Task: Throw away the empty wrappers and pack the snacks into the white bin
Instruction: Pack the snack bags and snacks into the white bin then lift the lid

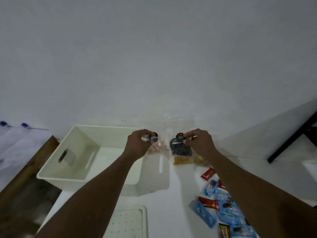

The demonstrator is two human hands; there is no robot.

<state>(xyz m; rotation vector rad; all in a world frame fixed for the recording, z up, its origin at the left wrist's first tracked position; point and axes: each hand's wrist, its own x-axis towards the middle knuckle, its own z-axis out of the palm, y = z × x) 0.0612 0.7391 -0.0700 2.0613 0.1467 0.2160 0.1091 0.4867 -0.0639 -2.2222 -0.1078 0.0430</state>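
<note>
My left grip (139,143) is pinched shut on the top of a clear packet of pink-and-white sweets (157,146), which hangs down from my fingers with its long axis roughly vertical and its sealed top tucked under my thumb. My right grip (199,143) is clamped on the dark label at the top of a clear packet of dark cookies (179,148); that packet also hangs label-up, its long axis running down toward the counter (171,203). The two packets sit side by side between my grips, close but not clearly touching.

The counter is white and smooth, butted against a plain pale wall (154,57). A wooden floor (20,186) shows past its left edge, and a black furniture leg (291,140) slants down at the far right.

The white bin (56,169) lies just left of and below my left grip, its inside bare, a handle slot in its left wall; my left forearm crosses over its near right corner. Directly beneath the cookie packet, under my right grip, lie two small clear packets of tan snacks (182,160). Nearer to me, under my right forearm, a scatter of red wrapped bars (208,173) and blue wrapped snacks (223,208) spreads along the counter. A white perforated lid (130,222) lies nearest me, between my forearms.
</note>
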